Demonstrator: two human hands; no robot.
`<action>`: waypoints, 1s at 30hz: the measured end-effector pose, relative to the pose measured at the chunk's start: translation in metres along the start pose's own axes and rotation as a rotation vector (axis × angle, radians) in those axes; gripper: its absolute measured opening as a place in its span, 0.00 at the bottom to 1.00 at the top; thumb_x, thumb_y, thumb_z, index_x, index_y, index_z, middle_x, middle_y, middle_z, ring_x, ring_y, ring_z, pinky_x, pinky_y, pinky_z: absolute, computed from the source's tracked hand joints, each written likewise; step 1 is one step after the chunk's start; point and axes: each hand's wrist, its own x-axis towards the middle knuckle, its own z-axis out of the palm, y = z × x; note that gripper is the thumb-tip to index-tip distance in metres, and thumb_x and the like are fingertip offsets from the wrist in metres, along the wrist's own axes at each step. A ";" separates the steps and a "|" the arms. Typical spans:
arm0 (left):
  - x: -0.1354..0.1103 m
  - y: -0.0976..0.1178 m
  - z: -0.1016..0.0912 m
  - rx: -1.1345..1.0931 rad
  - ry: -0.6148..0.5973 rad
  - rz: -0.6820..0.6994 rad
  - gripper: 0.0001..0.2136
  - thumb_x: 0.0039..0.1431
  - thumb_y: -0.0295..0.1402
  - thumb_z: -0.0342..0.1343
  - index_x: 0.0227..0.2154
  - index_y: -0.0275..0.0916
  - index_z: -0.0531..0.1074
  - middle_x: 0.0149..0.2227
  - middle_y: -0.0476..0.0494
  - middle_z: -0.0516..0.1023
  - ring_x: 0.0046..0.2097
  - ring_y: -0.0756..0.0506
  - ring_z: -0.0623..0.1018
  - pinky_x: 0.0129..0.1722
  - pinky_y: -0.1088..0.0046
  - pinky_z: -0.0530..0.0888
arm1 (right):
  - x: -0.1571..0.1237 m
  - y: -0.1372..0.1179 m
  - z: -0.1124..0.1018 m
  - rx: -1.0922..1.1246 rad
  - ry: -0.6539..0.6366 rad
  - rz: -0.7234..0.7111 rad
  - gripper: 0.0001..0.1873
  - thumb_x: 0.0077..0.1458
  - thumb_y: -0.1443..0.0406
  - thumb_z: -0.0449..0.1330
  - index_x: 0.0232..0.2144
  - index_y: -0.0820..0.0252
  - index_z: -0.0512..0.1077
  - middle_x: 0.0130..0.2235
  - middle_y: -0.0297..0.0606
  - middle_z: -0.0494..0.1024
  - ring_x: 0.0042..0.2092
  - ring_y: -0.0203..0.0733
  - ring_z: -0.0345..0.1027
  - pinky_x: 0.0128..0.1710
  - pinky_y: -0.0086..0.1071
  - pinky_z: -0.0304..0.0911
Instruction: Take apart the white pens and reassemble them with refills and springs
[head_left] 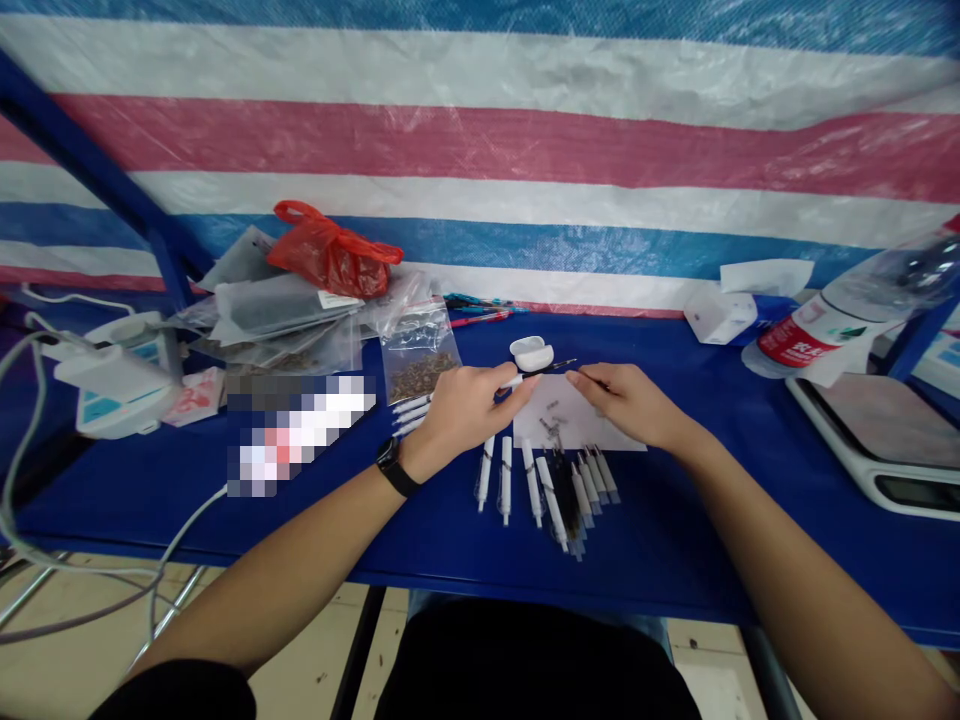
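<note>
Writing is scarce from my camera seat. A large clear bottle at the right carries a red and white label with pale characters, tilted and too blurred for me to read. A white and blue box beside it shows a few white marks on its blue side, also unreadable.

I see two bare hands meeting over a blue table. The left hand, a dark band on its wrist, pinches a white pen piece from which a slim dark rod reaches rightward. The right hand is narrowed to a pinch near the rod's tip, seemingly on a thin dark piece; I cannot tell exactly what. The white pen piece is above the left edge of a white paper sheet scattered with small greyish bits.

Nearer the person lie four white pens with dark bands and clips, slim black pieces in a bunch, and greyish-white tubes with clear ends. Beyond the hands sits a small white case.
</note>
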 end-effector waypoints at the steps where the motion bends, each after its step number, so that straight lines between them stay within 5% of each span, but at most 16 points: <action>1: 0.000 0.000 0.000 0.001 0.000 -0.003 0.25 0.71 0.50 0.42 0.25 0.40 0.73 0.16 0.49 0.67 0.21 0.48 0.68 0.24 0.71 0.51 | 0.000 0.000 -0.001 0.028 0.026 0.026 0.33 0.63 0.39 0.49 0.19 0.55 0.57 0.20 0.30 0.59 0.23 0.36 0.53 0.26 0.33 0.49; 6: 0.000 0.001 -0.001 0.017 -0.026 -0.024 0.24 0.71 0.49 0.44 0.25 0.40 0.72 0.16 0.49 0.67 0.21 0.48 0.68 0.24 0.71 0.50 | -0.001 -0.001 -0.002 0.187 0.115 0.030 0.28 0.60 0.39 0.55 0.31 0.57 0.73 0.23 0.30 0.65 0.24 0.36 0.56 0.25 0.32 0.52; 11: 0.001 0.005 -0.001 0.041 -0.101 -0.047 0.21 0.70 0.47 0.46 0.27 0.40 0.73 0.17 0.49 0.67 0.22 0.46 0.70 0.24 0.72 0.50 | -0.002 -0.010 0.006 0.224 0.143 -0.037 0.24 0.61 0.44 0.58 0.43 0.54 0.77 0.23 0.29 0.63 0.25 0.37 0.56 0.28 0.33 0.54; 17: -0.002 0.010 0.001 0.002 -0.130 -0.040 0.21 0.71 0.46 0.45 0.26 0.40 0.71 0.16 0.50 0.65 0.20 0.48 0.67 0.24 0.72 0.50 | 0.000 -0.017 0.009 0.334 0.229 -0.015 0.28 0.57 0.39 0.59 0.31 0.57 0.77 0.25 0.34 0.71 0.25 0.37 0.57 0.27 0.34 0.56; 25: -0.002 0.014 0.002 0.008 -0.125 -0.078 0.19 0.70 0.44 0.47 0.25 0.39 0.69 0.17 0.51 0.65 0.20 0.49 0.67 0.23 0.72 0.50 | 0.002 -0.014 0.017 0.310 0.293 -0.025 0.28 0.57 0.40 0.60 0.29 0.59 0.76 0.25 0.33 0.71 0.26 0.36 0.59 0.27 0.32 0.56; 30: -0.001 0.015 -0.005 0.095 -0.198 -0.081 0.19 0.72 0.44 0.44 0.30 0.39 0.71 0.20 0.49 0.70 0.23 0.46 0.73 0.23 0.72 0.52 | 0.001 -0.012 -0.005 0.231 0.336 0.006 0.25 0.56 0.43 0.63 0.30 0.58 0.75 0.25 0.33 0.70 0.26 0.36 0.59 0.27 0.32 0.55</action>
